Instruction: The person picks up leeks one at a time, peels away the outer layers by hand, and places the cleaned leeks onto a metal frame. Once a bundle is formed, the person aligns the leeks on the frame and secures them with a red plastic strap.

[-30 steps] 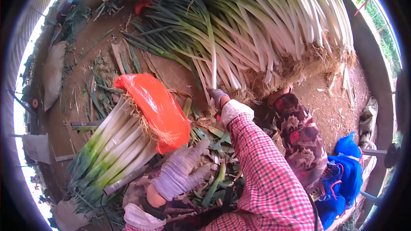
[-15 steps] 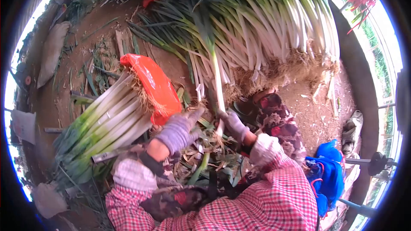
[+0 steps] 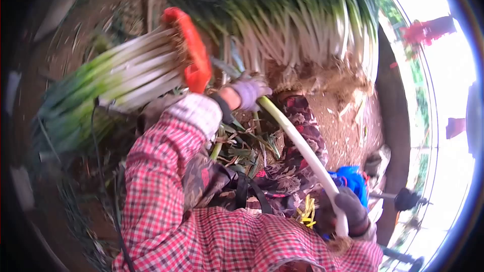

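Note:
A long green onion [image 3: 305, 148] slants across my front, its white stem running down to a tuft of roots at lower right. My left hand [image 3: 250, 92], in a pale purple glove, is closed around its greener upper part. Near the root end, my right hand [image 3: 351, 211], in a darker glove, grips the white stem. To the left lies a stack of green onions [image 3: 131, 65], root ends against a red-orange plastic bag [image 3: 194, 55]. A large pile of green onions [image 3: 302, 25] spreads across the top, roots facing me.
Leaf scraps [image 3: 242, 148] litter the ground between my legs. Yellow strips [image 3: 306, 212] lie at my lap. Blue cloth [image 3: 351, 181] and a metal rod with a dark knob [image 3: 406, 199] are at right, beside a low dark wall edge [image 3: 393, 106].
The green onion has swung from upright in front of the pile to a slant across my lap. My right hand moved down and right; my left hand moved up and took its upper part.

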